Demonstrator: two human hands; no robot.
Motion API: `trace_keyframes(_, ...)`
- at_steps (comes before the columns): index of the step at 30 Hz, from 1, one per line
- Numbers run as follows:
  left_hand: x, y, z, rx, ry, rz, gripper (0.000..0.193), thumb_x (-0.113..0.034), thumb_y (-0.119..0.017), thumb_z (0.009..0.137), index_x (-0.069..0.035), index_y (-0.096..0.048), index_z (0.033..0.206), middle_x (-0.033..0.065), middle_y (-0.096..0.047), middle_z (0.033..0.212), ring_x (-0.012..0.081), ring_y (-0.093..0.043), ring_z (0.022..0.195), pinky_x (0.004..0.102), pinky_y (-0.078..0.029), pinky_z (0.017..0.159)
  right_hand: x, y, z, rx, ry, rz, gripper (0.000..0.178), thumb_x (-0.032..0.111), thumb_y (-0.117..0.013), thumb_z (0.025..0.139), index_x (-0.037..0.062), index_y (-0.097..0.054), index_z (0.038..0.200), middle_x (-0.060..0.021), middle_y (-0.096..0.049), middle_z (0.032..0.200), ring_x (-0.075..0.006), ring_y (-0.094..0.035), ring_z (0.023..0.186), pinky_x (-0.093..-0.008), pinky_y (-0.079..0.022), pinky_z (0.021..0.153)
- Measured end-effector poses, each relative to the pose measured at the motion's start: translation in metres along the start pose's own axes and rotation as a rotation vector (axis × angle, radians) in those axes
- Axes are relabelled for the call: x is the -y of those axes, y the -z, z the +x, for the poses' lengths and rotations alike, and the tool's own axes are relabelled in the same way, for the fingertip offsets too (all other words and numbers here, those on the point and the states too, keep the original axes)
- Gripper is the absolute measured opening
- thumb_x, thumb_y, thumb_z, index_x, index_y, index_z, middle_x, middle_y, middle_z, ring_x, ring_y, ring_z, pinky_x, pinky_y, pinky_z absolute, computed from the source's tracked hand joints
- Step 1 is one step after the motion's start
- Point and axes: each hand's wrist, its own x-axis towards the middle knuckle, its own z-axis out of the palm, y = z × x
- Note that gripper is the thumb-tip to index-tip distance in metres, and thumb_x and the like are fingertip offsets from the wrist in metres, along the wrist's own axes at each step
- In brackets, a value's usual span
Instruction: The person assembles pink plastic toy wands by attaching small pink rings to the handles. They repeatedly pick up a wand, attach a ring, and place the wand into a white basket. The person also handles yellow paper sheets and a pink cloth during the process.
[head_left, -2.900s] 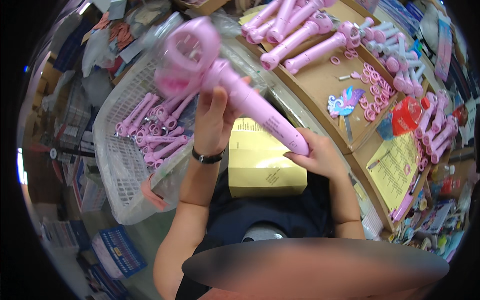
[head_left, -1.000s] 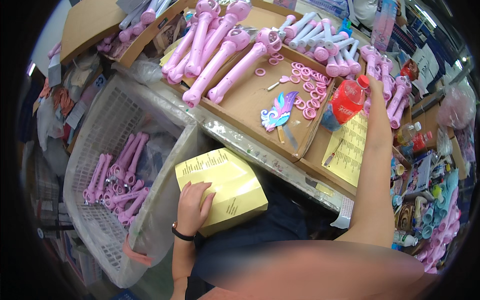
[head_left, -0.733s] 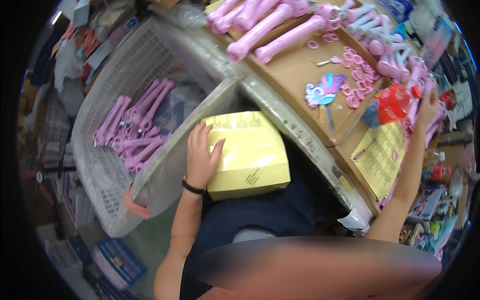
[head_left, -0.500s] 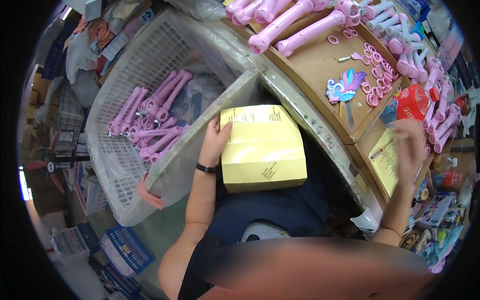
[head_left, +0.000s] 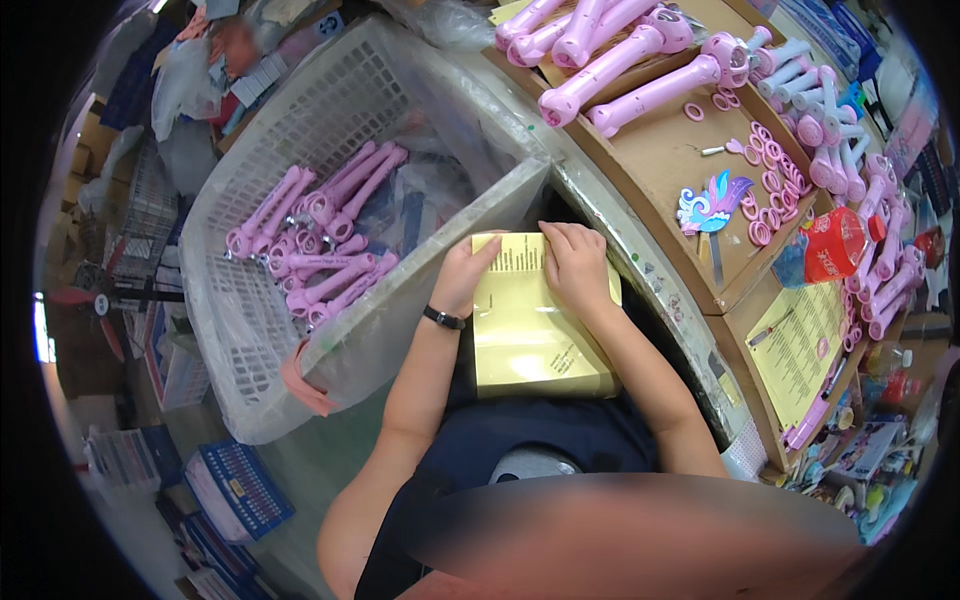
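A yellow box [head_left: 525,320] rests on the person's lap [head_left: 610,435]; the left hand [head_left: 466,280] grips its left edge, thumb on top. The right hand [head_left: 580,268] lays bent fingers over the far edge; whether they grip, I cannot tell. Beyond, left, a white basket [head_left: 250,360] holds pink wands [head_left: 345,275]; right, a cardboard tray [head_left: 665,168].

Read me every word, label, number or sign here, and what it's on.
Yellow boxy item: dark print, too small to read.
Yellow sheet: rows of print, too small.
Red bottle label: white lettering, not copied out.
Pink handle in basket: dark marks, too small.
Blue package: pale print, blurred.
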Motion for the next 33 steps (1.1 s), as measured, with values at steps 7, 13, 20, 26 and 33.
trace_keyframes(7,0.005,0.0,0.009,-0.041,-0.029,0.012,0.022,-0.018,-0.052,0.098,0.001,-0.062,0.104,0.0074,-0.068,0.093,0.0126,-0.066,0.077,0.0255,-0.053,0.07,-0.01,-0.002,-0.006,-0.103,0.121,-0.013,0.029,0.012,-0.068,0.08,0.0049,-0.065,0.108,-0.0087,-0.066,0.107,-0.0242,-0.061,0.101,-0.0378,-0.044,0.087)
trace_keyframes(13,0.003,0.0,0.008,-0.045,-0.045,0.036,0.021,-0.017,-0.052,0.098,0.0,-0.062,0.105,0.0072,-0.068,0.094,0.0125,-0.066,0.078,0.0258,-0.053,0.07,-0.012,0.003,-0.006,-0.051,0.111,0.024,0.027,0.013,-0.069,0.08,0.0051,-0.066,0.106,-0.0089,-0.065,0.108,-0.0246,-0.062,0.101,-0.0383,-0.045,0.088)
trace_keyframes(20,0.003,0.0,0.009,-0.028,-0.063,0.041,0.02,-0.017,-0.051,0.098,0.0,-0.061,0.105,0.0069,-0.068,0.093,0.0124,-0.066,0.078,0.0261,-0.053,0.07,-0.006,0.008,-0.001,-0.017,0.089,0.051,0.03,0.01,-0.069,0.078,0.0058,-0.065,0.108,-0.0083,-0.065,0.105,-0.0243,-0.062,0.096,-0.0377,-0.046,0.083)
trace_keyframes(26,0.001,0.0,0.011,-0.025,-0.028,-0.005,0.02,-0.016,-0.052,0.097,0.0,-0.061,0.104,0.0075,-0.068,0.092,0.0134,-0.066,0.077,0.0272,-0.054,0.07,-0.008,0.006,-0.001,-0.038,0.141,0.017,0.03,0.01,-0.07,0.077,0.0074,-0.067,0.106,-0.0083,-0.064,0.108,-0.0243,-0.062,0.097,-0.0367,-0.047,0.082)
trace_keyframes(33,0.003,0.003,0.012,-0.004,-0.007,-0.032,0.02,-0.016,-0.052,0.097,0.001,-0.061,0.105,0.0082,-0.068,0.093,0.0136,-0.066,0.078,0.0277,-0.054,0.07,-0.021,0.013,-0.018,-0.083,0.107,0.268,0.016,0.013,-0.071,0.078,0.0077,-0.072,0.093,-0.0149,-0.06,0.12,-0.0297,-0.058,0.108,-0.0372,-0.048,0.085)
